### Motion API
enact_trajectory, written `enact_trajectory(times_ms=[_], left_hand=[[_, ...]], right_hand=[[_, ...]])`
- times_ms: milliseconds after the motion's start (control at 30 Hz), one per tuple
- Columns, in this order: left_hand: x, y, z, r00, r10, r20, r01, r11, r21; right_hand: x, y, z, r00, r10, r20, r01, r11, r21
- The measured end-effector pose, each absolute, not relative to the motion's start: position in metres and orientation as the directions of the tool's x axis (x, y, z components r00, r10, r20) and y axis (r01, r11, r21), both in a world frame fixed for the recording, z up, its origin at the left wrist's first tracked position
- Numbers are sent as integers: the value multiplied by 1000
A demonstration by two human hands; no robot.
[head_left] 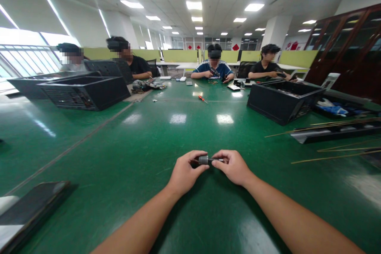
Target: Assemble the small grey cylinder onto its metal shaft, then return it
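Above the green tabletop (154, 135), I hold a small metal part between my two hands. My left hand (185, 172) pinches a grey metal cylinder (204, 160) between thumb and fingers. From the cylinder's right end runs a thin, ridged metal shaft (214, 160), and my right hand (234, 168) closes its fingertips around the far end of it. The cylinder and shaft lie roughly level, in one line. Fingers hide both ends, so I cannot tell exactly what kind of part this is.
An orange-handled screwdriver (202, 99) lies farther up the table. Black computer cases (86, 91) stand at left, with another black case (279, 101) at right. Thin sticks (333, 154) lie near the right edge, a dark flat object (35, 206) at lower left. Several people sit across.
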State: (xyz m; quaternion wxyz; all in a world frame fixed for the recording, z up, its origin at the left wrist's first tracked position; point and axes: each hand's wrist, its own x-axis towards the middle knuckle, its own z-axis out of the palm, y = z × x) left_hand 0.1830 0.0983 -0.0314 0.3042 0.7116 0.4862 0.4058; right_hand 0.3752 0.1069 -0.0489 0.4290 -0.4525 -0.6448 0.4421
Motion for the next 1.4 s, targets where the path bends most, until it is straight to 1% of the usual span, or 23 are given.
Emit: enact_trajectory(times_ms=[233, 633, 1067, 1233, 1400], left_hand=[[182, 102, -39, 186, 941, 282, 411, -336, 848], [181, 103, -39, 175, 946, 274, 402, -322, 857], [180, 103, -36, 178, 940, 292, 409, -341, 847], [180, 103, -35, 171, 941, 292, 400, -338, 852], [180, 103, -37, 173, 942, 289, 393, -335, 857]], right_hand=[[375, 107, -48, -195, 968, 156, 222, 199, -955], [378, 110, -53, -176, 971, 165, 252, 206, -945], [383, 113, -57, -185, 974, 134, 157, 164, -974], [382, 112, -54, -184, 972, 144, 95, 164, -982], [382, 112, -51, -185, 973, 136, 96, 155, -983]])
